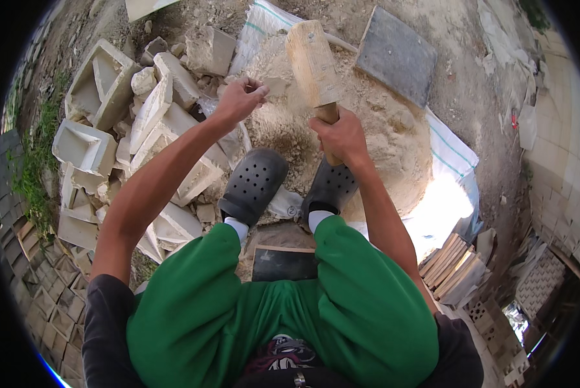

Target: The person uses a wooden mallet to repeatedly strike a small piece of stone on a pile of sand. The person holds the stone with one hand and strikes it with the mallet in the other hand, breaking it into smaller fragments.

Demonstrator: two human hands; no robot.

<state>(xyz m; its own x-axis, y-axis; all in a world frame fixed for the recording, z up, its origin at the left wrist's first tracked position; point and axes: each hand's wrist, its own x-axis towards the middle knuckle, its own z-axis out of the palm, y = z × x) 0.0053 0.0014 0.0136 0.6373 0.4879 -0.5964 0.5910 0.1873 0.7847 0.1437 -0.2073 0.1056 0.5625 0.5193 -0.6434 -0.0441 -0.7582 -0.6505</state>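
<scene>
My right hand [343, 134] is wrapped round the short handle of a wooden mallet [312, 63]. The mallet's thick pale head points up and away from me, above a heap of crushed beige rubble and powder [384, 139]. To the left, my left hand [241, 100] hangs over the near side of the same heap, its fingers curled together. Just beyond those fingertips shows a small flat greyish piece [275, 86]; whether the fingers hold it I cannot tell. The heap lies on a white woven sheet [450, 147] with green stripes.
Broken pale cast blocks [151, 113] with hollow recesses are piled at the left. A dark flat slab [397, 55] lies beyond the heap at the right. My dark clogs [254, 184] stand at the heap's near edge. Stacked wooden strips [451, 265] sit at the lower right.
</scene>
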